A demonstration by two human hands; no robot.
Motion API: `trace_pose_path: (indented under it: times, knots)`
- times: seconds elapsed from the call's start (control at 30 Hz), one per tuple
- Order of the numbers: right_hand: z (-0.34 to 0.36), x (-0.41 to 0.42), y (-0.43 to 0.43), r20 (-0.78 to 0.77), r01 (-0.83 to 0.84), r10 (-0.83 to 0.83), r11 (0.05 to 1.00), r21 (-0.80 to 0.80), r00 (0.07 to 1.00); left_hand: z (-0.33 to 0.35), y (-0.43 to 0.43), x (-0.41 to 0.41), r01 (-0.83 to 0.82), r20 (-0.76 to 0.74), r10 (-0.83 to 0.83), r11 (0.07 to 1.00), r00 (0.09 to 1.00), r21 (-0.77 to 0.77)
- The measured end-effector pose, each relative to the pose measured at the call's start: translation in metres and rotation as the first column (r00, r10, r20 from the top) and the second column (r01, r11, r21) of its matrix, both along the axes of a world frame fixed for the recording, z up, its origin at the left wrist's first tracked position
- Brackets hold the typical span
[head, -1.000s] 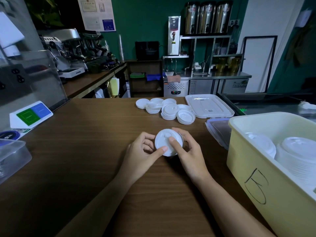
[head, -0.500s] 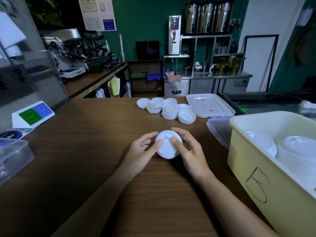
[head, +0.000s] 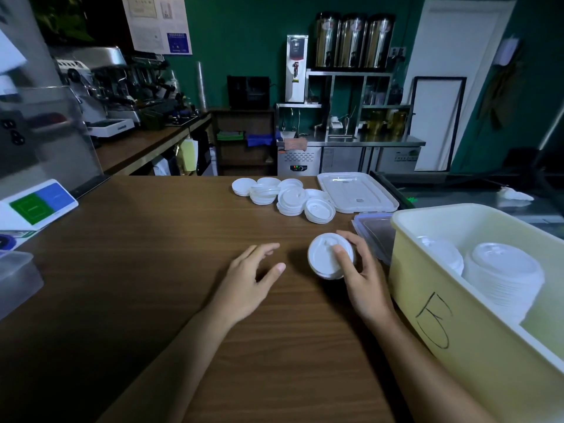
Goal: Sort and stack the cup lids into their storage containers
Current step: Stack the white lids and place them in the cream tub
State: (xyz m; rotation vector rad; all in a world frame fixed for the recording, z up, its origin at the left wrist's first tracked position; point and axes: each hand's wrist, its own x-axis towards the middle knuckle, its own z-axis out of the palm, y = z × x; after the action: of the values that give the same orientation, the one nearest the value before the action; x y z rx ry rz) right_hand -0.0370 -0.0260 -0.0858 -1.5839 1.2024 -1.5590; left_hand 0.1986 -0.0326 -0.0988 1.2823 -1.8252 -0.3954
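My right hand (head: 363, 279) grips a small stack of white cup lids (head: 325, 256) just above the wooden counter, thumb on top. My left hand (head: 250, 279) hovers open to the left of that stack, a short gap away, holding nothing. Several loose white lids (head: 290, 198) lie in a pile at the far middle of the counter. To the right stands a pale yellow bin (head: 457, 331) marked with a handwritten character, holding tall stacks of white lids (head: 503, 276).
A white rectangular bin cover (head: 357, 192) lies beyond the yellow bin, and a clear container lid (head: 374, 232) sits beside it. A clear plastic box (head: 15, 279) is at the left edge. A green-and-blue sign (head: 36, 206) stands at far left.
My left hand has let go of the lid stack and opened. My right hand has carried the stack to the right, toward the yellow bin.
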Motion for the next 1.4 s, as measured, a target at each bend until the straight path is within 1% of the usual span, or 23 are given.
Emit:
trace_pose_path:
  times: [0.1, 0.2, 0.3, 0.43, 0.53, 0.6, 0.67, 0.8, 0.9, 1.07, 1.17, 1.27, 1.4]
  knots:
    - [0.001, 0.003, -0.004, 0.019, 0.099, -0.099, 0.995, -0.015, 0.995, -0.001, -0.015, -0.001, 0.008, 0.092, -0.005, 0.999, 0.996, -0.034]
    - [0.001, 0.005, -0.007, 0.010, 0.154, -0.153, 0.988, -0.032, 0.988, -0.001, -0.042, -0.006, 0.007, 0.189, 0.000, 0.999, 0.982, -0.040]
    - [-0.002, 0.003, -0.010, 0.029, 0.209, -0.209, 0.978, -0.008, 0.978, 0.001, -0.076, -0.018, 0.025, 0.272, -0.007, 0.998, 0.962, -0.064]
    - [-0.005, 0.004, -0.012, 0.026, 0.222, -0.221, 0.975, -0.022, 0.975, 0.004, -0.121, -0.044, 0.057, 0.369, 0.011, 0.983, 0.929, -0.175]
    - [-0.003, 0.005, -0.011, 0.015, 0.204, -0.204, 0.978, -0.048, 0.979, 0.005, -0.153, -0.067, 0.120, 0.421, -0.014, 0.967, 0.907, -0.224]
    - [0.001, 0.006, -0.010, 0.002, 0.184, -0.184, 0.980, -0.070, 0.983, 0.007, -0.167, -0.081, 0.151, 0.459, -0.035, 0.964, 0.888, -0.218]
    - [0.002, 0.005, -0.010, -0.006, 0.169, -0.170, 0.981, -0.091, 0.985, 0.007, -0.173, -0.089, 0.151, 0.478, -0.049, 0.972, 0.877, -0.179]
    - [-0.004, 0.004, -0.012, 0.034, 0.174, -0.173, 0.984, -0.043, 0.984, 0.005, -0.166, -0.081, 0.118, 0.422, -0.037, 0.979, 0.906, -0.166]
    - [0.001, 0.005, -0.009, 0.039, 0.155, -0.154, 0.987, -0.046, 0.987, 0.003, -0.146, -0.071, 0.074, 0.406, 0.001, 0.983, 0.914, -0.168]
    - [0.008, 0.004, -0.005, 0.025, 0.120, -0.119, 0.991, -0.062, 0.993, 0.001, -0.093, -0.054, 0.026, 0.380, 0.065, 0.973, 0.923, -0.228]
    - [0.007, 0.005, -0.004, 0.011, 0.113, -0.112, 0.992, -0.055, 0.994, 0.004, -0.053, -0.044, -0.027, 0.361, 0.111, 0.973, 0.926, -0.230]
    - [0.006, 0.006, -0.001, 0.022, 0.078, -0.077, 0.996, -0.053, 0.997, 0.004, -0.021, -0.033, -0.115, 0.283, 0.166, 0.975, 0.945, -0.188]
    - [0.006, 0.009, 0.000, 0.061, 0.041, -0.039, 0.999, -0.026, 0.997, 0.008, 0.006, -0.023, -0.207, 0.117, 0.222, 0.970, 0.968, -0.127]
